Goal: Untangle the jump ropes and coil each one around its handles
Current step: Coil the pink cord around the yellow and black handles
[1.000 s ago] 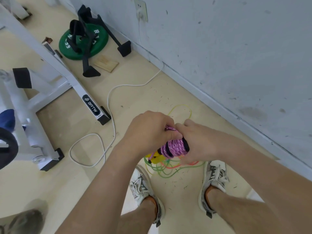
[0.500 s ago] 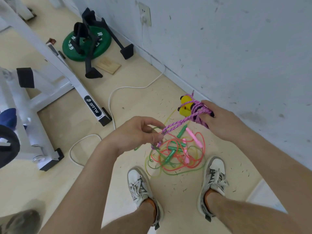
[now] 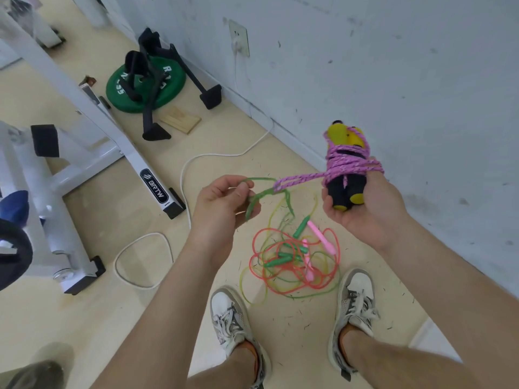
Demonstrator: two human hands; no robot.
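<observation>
My right hand [image 3: 365, 209] holds a pair of yellow-and-black handles upright, with a purple braided rope [image 3: 348, 164] coiled around them. A loose loop of that purple rope [image 3: 297, 179] stretches left from the coil. It is hooked through a green rope [image 3: 254, 197], which my left hand [image 3: 222, 206] pinches between thumb and fingers. On the floor between my shoes lies a tangle of red, green and yellow ropes [image 3: 292, 265] with green handles [image 3: 280, 259] and pink handles [image 3: 320, 237].
A white wall [image 3: 393, 80] runs close on the right. A white gym machine frame [image 3: 84, 113] stands at left, with a green weight plate [image 3: 146, 85], black stands and a wooden block [image 3: 181, 119] behind it. A white cable [image 3: 182, 192] snakes across the floor.
My hands have moved apart. The right one has lifted the coiled handles up and right; the left one now holds the green rope, with the purple loop stretched between them.
</observation>
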